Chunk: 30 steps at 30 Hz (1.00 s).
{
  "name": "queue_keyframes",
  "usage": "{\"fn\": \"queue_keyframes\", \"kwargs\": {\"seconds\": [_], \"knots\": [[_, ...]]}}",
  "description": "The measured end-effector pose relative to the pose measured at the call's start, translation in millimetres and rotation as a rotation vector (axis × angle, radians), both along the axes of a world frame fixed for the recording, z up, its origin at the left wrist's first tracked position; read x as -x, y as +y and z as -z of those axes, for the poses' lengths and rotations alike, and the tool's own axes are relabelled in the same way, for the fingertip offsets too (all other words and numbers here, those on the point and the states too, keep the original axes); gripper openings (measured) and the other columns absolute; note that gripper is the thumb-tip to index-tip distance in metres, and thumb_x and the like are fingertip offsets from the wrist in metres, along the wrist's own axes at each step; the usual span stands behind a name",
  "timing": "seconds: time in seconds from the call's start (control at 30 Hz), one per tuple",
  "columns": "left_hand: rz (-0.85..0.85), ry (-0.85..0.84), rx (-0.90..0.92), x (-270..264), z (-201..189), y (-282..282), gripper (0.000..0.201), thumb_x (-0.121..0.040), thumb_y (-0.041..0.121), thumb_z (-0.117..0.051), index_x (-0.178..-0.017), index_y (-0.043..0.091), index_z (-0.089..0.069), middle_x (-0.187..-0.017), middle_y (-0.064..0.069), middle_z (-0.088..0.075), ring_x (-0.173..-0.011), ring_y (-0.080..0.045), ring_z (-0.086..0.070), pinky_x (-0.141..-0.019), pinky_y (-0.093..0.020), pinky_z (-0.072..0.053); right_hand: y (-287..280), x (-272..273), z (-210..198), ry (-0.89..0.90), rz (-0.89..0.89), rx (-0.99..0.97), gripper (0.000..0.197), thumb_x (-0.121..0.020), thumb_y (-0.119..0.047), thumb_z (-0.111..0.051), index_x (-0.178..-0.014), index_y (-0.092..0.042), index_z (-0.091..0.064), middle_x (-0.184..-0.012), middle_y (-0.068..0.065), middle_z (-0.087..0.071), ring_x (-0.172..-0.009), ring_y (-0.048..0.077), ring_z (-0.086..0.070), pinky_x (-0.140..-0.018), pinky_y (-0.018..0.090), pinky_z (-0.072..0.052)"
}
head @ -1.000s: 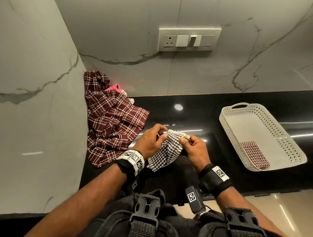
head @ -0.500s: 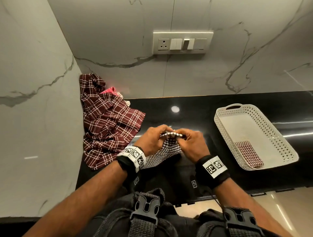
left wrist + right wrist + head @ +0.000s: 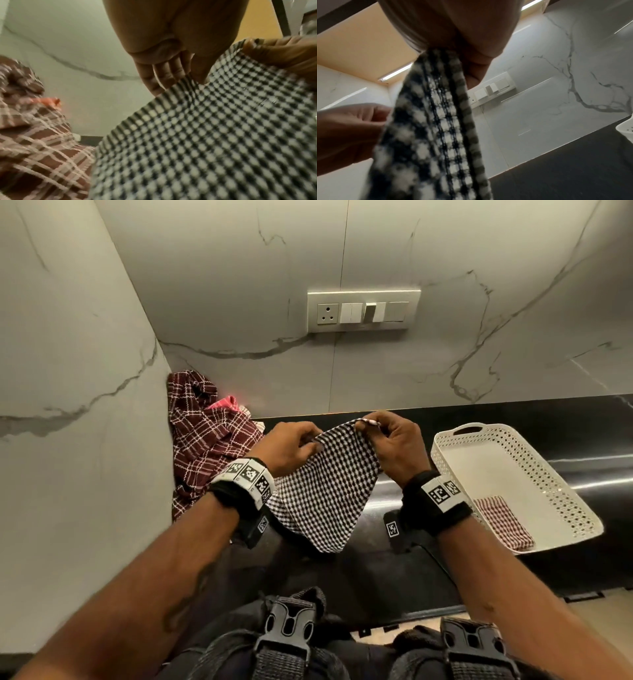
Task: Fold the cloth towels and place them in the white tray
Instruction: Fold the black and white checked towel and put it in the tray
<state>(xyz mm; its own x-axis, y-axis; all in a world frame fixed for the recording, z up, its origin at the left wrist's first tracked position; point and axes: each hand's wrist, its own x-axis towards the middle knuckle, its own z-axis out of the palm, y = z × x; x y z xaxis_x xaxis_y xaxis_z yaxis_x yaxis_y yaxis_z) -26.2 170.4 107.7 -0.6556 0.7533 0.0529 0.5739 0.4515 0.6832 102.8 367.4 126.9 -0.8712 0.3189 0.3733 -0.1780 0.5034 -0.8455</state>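
Note:
A black-and-white checked towel [image 3: 325,491] hangs in the air above the black counter, held by its top edge. My left hand [image 3: 308,445] pinches its left corner and my right hand [image 3: 368,428] pinches the right corner, a little higher. The left wrist view shows the checked towel [image 3: 205,142] spreading below my left hand [image 3: 188,75]. Seen from the right wrist, the towel [image 3: 436,121] drops from my right hand [image 3: 462,56] in a narrow band. The white perforated tray [image 3: 555,474] sits at the right with a folded red checked towel [image 3: 503,522] in its near corner.
A heap of maroon plaid cloth [image 3: 209,446] with a pink cloth [image 3: 226,404] on it fills the left corner against the marble walls. A switch and socket plate [image 3: 363,311] is on the back wall. The black counter [image 3: 394,570] runs under my hands.
Both hands have risen and drawn apart. The checked towel, bunched between them before, now hangs spread out from its top edge.

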Motion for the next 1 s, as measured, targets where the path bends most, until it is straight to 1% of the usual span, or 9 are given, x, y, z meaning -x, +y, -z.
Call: {"fn": "queue_keyframes", "kwargs": {"seconds": [0.13, 0.3, 0.4, 0.53, 0.6, 0.67, 0.8, 0.9, 1.0], "knots": [[0.111, -0.095, -0.215, -8, -18, 19, 0.023, -0.093, 0.024, -0.069, -0.115, 0.018, -0.067, -0.102, 0.004, -0.073, -0.095, -0.012, -0.069, -0.089, -0.034, -0.056, -4, 10, -13, -0.022, -0.08, -0.071, 0.011, -0.096, -0.011, -0.061, -0.096, -0.012, -0.072, -0.089, -0.004, -0.073, -0.084, 0.009, -0.068, -0.076, 0.022, -0.055], [0.145, -0.095, 0.027, 5, -13, 14, 0.014, -0.094, 0.026, -0.065, -0.104, 0.017, -0.07, -0.102, 0.005, -0.071, -0.097, -0.012, -0.066, -0.09, -0.035, -0.052, 25, 9, -30, 0.156, 0.241, 0.056, 0.008, -0.098, -0.012, -0.06, -0.092, -0.015, -0.065, -0.078, -0.008, -0.064, -0.066, -0.006, -0.057, -0.062, 0.011, -0.047], [0.064, -0.072, 0.113, 18, 15, -9, 0.015, -0.097, 0.027, -0.061, -0.081, 0.027, -0.064, -0.081, 0.01, -0.065, -0.075, -0.003, -0.061, -0.075, -0.033, -0.05, 52, -1, -26, 0.162, 0.374, -0.007, 0.008, -0.097, -0.014, -0.059, -0.092, -0.014, -0.065, -0.079, -0.007, -0.062, -0.067, -0.008, -0.055, -0.065, 0.012, -0.045], [-0.07, -0.085, 0.079, 32, 30, -41, 0.02, -0.097, 0.027, -0.062, -0.079, 0.035, -0.065, -0.066, 0.01, -0.061, -0.051, 0.002, -0.051, -0.059, -0.026, -0.044, 80, -21, -8, 0.114, 0.518, -0.03, 0.012, -0.098, -0.013, -0.058, -0.09, -0.006, -0.063, -0.076, -0.009, -0.057, -0.066, -0.012, -0.054, -0.064, 0.006, -0.04], [-0.095, -0.083, -0.004, 37, 32, -46, 0.017, -0.096, 0.028, -0.063, -0.083, 0.036, -0.069, -0.07, 0.008, -0.065, -0.057, -0.005, -0.055, -0.062, -0.03, -0.049, 85, -28, 2, 0.025, 0.455, -0.004, 0.007, -0.098, -0.013, -0.059, -0.093, -0.01, -0.064, -0.081, -0.007, -0.061, -0.07, -0.009, -0.056, -0.069, 0.014, -0.048], [-0.101, -0.017, -0.017, 38, 33, -39, 0.01, -0.094, 0.028, -0.066, -0.103, 0.031, -0.071, -0.093, 0.009, -0.07, -0.079, -0.005, -0.064, -0.079, -0.033, -0.056, 75, -30, 4, -0.1, 0.248, 0.006, 0.011, -0.097, -0.007, -0.058, -0.096, -0.015, -0.066, -0.087, -0.004, -0.065, -0.075, -0.007, -0.06, -0.071, 0.013, -0.05], [0.136, 0.013, 0.095, 7, 36, 7, 0.083, -0.081, 0.036, -0.079, -0.151, 0.03, -0.034, -0.15, 0.002, -0.043, -0.132, -0.013, -0.045, -0.113, -0.033, -0.037, 45, -23, 4, -0.234, -0.063, -0.06, 0.015, -0.095, -0.008, -0.062, -0.098, -0.02, -0.07, -0.093, -0.002, -0.071, -0.088, 0.005, -0.067, -0.081, 0.022, -0.054], [0.209, -0.053, 0.128, -25, 46, 42, 0.088, -0.077, 0.042, -0.081, -0.149, 0.036, -0.032, -0.153, 0.006, -0.042, -0.137, -0.012, -0.039, -0.113, -0.034, -0.032, 36, -20, 0, -0.218, -0.169, -0.006, 0.015, -0.095, -0.008, -0.062, -0.1, -0.02, -0.07, -0.096, -0.002, -0.072, -0.094, 0.014, -0.067, -0.086, 0.028, -0.055], [0.158, -0.108, 0.112, -35, 53, 53, 0.064, -0.083, 0.036, -0.077, -0.139, 0.029, -0.048, -0.138, 0.005, -0.056, -0.127, -0.014, -0.051, -0.109, -0.037, -0.039, 37, -28, -2, -0.215, -0.247, 0.038, 0.018, -0.096, -0.006, -0.059, -0.101, -0.019, -0.07, -0.096, -0.003, -0.072, -0.098, 0.015, -0.067, -0.088, 0.027, -0.056]]}}
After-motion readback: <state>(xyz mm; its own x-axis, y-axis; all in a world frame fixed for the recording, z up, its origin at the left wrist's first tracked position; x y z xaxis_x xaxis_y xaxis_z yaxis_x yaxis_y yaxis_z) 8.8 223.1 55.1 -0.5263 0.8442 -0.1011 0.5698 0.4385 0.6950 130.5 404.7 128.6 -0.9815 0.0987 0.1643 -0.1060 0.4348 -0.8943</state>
